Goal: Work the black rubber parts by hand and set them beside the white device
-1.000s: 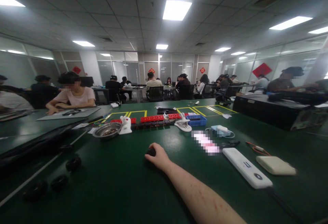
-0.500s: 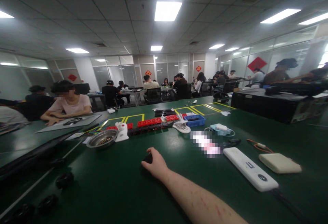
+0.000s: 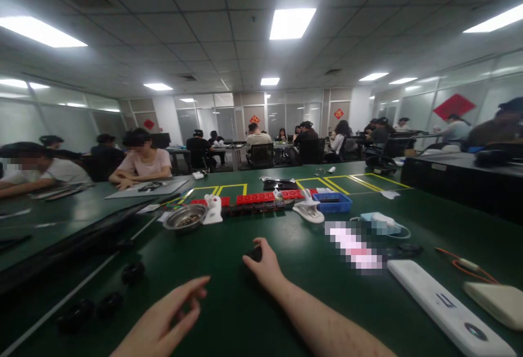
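My right hand point(image 3: 265, 263) rests low over the green table point(image 3: 229, 308), its thumb and fingers around a small black object point(image 3: 255, 254). Most of that object is hidden by the hand. Nearer to me and to the left, my left hand point(image 3: 169, 313) is held over the table with fingers apart and nothing in them. Beyond the hands stand a metal bowl point(image 3: 174, 225) with small pieces in it, a white rabbit-shaped item point(image 3: 212, 210), red blocks point(image 3: 257, 197) in a row, another white item with upright ears point(image 3: 309, 211), and a blue tray point(image 3: 345, 204).
Several black round knobs point(image 3: 133, 273) lie at the left beside a long black bar point(image 3: 81, 242). On the right are a long white device point(image 3: 441, 305), a cream box point(image 3: 496, 302), cables and a blurred lit screen point(image 3: 355, 248). A person point(image 3: 147, 163) sits across the table.
My left hand has come into view at the lower left. The view has turned left, so the table's things appear farther right. My right hand still holds the black object.
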Demonstrator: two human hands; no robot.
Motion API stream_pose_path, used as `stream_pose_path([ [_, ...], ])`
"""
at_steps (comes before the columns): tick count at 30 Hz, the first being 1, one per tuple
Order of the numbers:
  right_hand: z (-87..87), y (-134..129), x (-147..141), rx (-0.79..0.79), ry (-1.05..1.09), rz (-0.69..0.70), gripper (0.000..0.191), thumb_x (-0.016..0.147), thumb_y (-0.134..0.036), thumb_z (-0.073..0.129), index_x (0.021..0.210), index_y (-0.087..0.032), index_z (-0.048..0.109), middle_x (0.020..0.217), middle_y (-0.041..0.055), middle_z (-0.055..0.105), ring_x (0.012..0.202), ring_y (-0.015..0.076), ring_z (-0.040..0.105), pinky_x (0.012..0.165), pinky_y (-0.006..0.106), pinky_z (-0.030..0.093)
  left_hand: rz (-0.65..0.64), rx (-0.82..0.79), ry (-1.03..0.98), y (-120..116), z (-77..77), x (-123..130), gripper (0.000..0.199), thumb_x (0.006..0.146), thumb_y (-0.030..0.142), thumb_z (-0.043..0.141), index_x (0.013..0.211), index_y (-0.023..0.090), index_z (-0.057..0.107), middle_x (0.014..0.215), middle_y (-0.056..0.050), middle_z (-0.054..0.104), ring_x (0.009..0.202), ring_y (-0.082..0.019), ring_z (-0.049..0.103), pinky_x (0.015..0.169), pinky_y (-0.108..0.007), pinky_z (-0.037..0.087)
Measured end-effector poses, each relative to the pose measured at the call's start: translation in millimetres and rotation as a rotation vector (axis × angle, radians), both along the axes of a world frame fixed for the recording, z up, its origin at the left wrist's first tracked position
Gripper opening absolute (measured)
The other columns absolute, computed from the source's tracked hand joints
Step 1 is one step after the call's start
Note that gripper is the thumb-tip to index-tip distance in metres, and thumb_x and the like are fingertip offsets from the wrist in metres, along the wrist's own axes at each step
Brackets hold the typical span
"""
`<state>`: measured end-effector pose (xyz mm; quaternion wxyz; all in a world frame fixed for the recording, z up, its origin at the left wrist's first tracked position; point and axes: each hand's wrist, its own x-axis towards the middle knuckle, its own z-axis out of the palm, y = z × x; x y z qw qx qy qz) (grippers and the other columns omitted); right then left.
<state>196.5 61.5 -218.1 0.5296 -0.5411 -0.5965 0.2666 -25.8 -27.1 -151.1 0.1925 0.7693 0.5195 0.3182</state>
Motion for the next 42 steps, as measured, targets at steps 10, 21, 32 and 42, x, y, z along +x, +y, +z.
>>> stream_pose_path([
  [10, -8.3, 14, 15, -0.087, 0.267, -0.034, 0.041, 0.079, -0.051, 0.031, 0.097, -0.016, 0.043, 0.072, 0.0032, 0.051, 0.062, 0.0163, 0.052, 0.056, 0.028, 0.043, -0.15, -0.103, -0.19, 106, -58.1, 128, 0.05, 0.077, 0.051, 0.035, 0.114, 0.017, 0.04, 0.095, -0.01, 0.058, 0.085, -0.021, 0.055, 0.072, -0.03, 0.04],
  [21, 4.2, 0, 2, 0.332, -0.221, -0.023, 0.043, 0.08, -0.025, 0.04, 0.121, -0.016, 0.03, 0.116, 0.0105, 0.037, 0.109, 0.0205, 0.036, 0.093, 0.038, 0.031, -0.2, -0.307, -0.62, 131, -65.2, 123, 0.037, 0.077, 0.049, 0.035, 0.073, 0.015, 0.05, 0.068, -0.002, 0.052, 0.067, -0.014, 0.049, 0.061, -0.024, 0.039],
  [32, -5.8, 10, 12, 0.172, -0.183, -0.106, 0.037, 0.083, -0.038, 0.033, 0.109, -0.015, 0.045, 0.1, 0.0091, 0.051, 0.093, 0.0188, 0.047, 0.083, 0.033, 0.038, -0.129, -0.417, -0.783, 132, -63.2, 119, 0.04, 0.068, 0.05, 0.048, 0.085, 0.014, 0.048, 0.064, 0.0, 0.051, 0.049, -0.011, 0.048, 0.042, -0.021, 0.038],
  [42, 3.0, 3, 15, 0.009, -0.243, -0.038, 0.045, 0.086, -0.044, 0.027, 0.066, -0.014, 0.055, 0.062, 0.0028, 0.053, 0.06, 0.0132, 0.048, 0.055, 0.022, 0.035, -0.117, -0.162, -0.544, 120, -59.3, 113, 0.042, 0.066, 0.051, 0.053, 0.089, 0.016, 0.052, 0.082, -0.004, 0.058, 0.069, -0.018, 0.058, 0.063, -0.028, 0.047],
])
